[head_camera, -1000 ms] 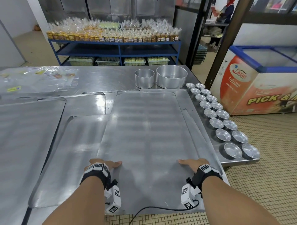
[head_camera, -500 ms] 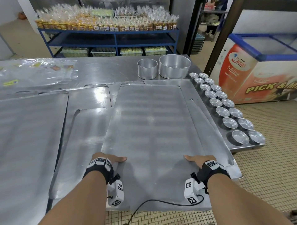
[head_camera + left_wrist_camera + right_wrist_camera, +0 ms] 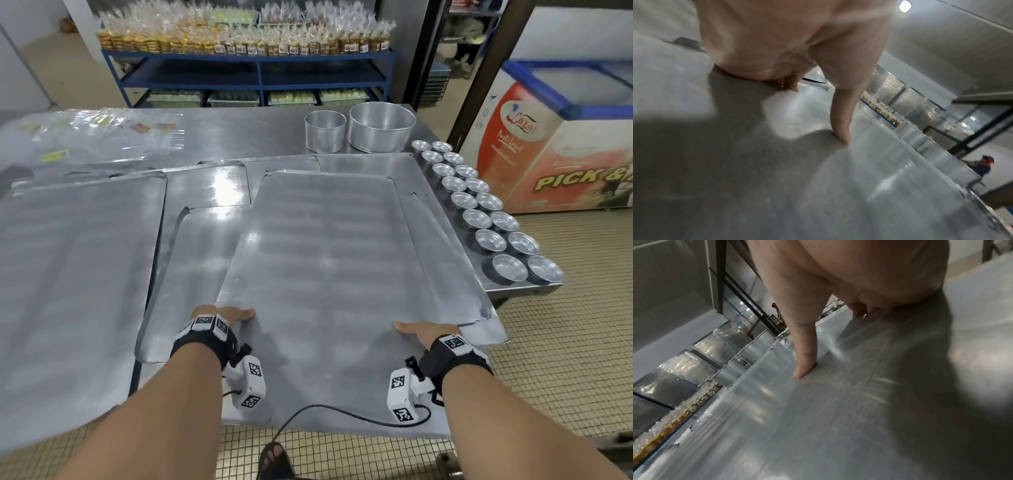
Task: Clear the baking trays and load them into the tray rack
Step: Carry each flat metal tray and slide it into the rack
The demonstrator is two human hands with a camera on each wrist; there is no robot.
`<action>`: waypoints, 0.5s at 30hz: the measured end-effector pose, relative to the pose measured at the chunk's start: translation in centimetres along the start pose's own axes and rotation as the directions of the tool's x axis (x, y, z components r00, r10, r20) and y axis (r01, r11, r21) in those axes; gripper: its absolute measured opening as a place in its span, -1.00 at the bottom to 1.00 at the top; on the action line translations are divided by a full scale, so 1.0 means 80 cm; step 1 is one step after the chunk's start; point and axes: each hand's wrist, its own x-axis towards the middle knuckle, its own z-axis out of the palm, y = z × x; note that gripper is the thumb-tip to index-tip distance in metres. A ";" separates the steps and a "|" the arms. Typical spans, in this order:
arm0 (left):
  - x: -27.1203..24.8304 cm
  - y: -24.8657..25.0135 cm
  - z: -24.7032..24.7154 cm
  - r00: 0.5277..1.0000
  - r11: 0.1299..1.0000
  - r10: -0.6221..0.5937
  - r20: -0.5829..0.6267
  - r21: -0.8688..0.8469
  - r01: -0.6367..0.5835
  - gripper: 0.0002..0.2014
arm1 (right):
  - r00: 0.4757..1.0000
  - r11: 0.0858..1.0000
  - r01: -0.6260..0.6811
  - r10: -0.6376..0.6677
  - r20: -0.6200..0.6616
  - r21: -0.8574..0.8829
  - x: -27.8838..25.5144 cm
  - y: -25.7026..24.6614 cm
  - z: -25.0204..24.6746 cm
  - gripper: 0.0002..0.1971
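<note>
A large flat metal baking tray (image 3: 325, 274) lies on top of other trays on the steel table, its near end hanging over the table's front edge. My left hand (image 3: 226, 315) grips its left edge and my right hand (image 3: 418, 334) grips its right edge. In the left wrist view the thumb (image 3: 840, 121) presses on the tray (image 3: 777, 178) while the fingers curl round its rim. The right wrist view shows the same: thumb (image 3: 803, 356) on top of the tray (image 3: 838, 418). A second tray (image 3: 445, 246) lies beneath, and more trays (image 3: 185, 291) spread to the left.
Two round cake tins (image 3: 324, 132) stand at the back of the table. Several small tart moulds (image 3: 486, 219) line its right edge. Plastic bags (image 3: 85, 137) lie at the back left. A chest freezer (image 3: 565, 144) stands right, and a blue shelf (image 3: 257, 75) behind.
The top tray has slid toward me with both hands on its edges, and its near end now overhangs the table further. The tray beneath shows more at the back and right.
</note>
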 end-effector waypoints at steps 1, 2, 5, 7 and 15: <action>-0.004 -0.006 0.000 1.000 1.000 -0.002 -0.010 -0.027 0.002 -0.20 | 1.000 1.000 0.000 0.000 -0.002 0.015 -0.005 0.006 -0.002 -0.03; -0.008 -0.011 0.000 1.000 0.999 -0.004 -0.022 -0.049 0.003 -0.23 | 1.000 0.999 -0.005 0.006 -0.007 0.042 -0.008 0.011 -0.003 -0.01; -0.018 -0.022 -0.001 0.999 0.993 0.006 -0.051 -0.115 -0.011 -0.24 | 0.999 0.996 -0.027 0.029 -0.017 0.084 -0.023 0.026 -0.005 -0.04; -0.020 -0.028 -0.005 0.997 0.989 0.018 -0.071 -0.146 -0.028 -0.30 | 0.998 0.989 -0.056 0.060 -0.027 0.134 -0.034 0.035 0.000 -0.09; 0.013 -0.039 -0.046 0.996 0.982 0.088 -0.027 -0.163 -0.091 -0.46 | 0.990 0.931 -0.079 0.114 -0.080 0.357 -0.084 0.051 0.056 -0.09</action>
